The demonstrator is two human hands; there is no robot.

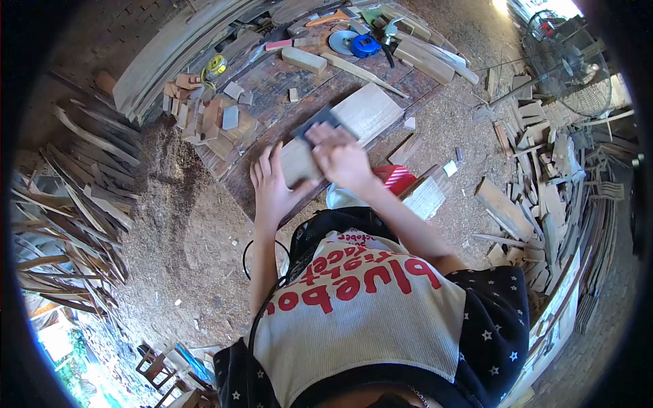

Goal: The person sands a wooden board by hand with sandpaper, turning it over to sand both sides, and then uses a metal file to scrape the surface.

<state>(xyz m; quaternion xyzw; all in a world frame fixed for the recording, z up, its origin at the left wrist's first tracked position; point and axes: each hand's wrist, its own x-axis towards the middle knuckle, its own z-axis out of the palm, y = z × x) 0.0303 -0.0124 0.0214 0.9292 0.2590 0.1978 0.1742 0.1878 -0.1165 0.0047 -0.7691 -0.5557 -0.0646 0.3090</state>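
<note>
A pale wooden board [371, 112] lies slantwise on the worn workbench in front of me. My left hand [270, 182] grips its near left end, thumb on one side and fingers on the other. On the board's upper face, my right hand [337, 153] presses a dark grey sheet of sandpaper [314, 124]. Blur smears the right hand's fingers, and its palm hides part of the sheet and board. A red and white striped item [396, 178] sits just beyond my right wrist, partly behind my forearm.
Along the bench's far side are a blue tape measure [365, 45], a grey disc [342, 42], a hammer [390, 30] and wood blocks [304, 60]. A yellow tape measure [216, 64] lies left. Scrap wood [537, 177] and a fan [568, 64] stand right; curved wood pieces [64, 224] are piled left.
</note>
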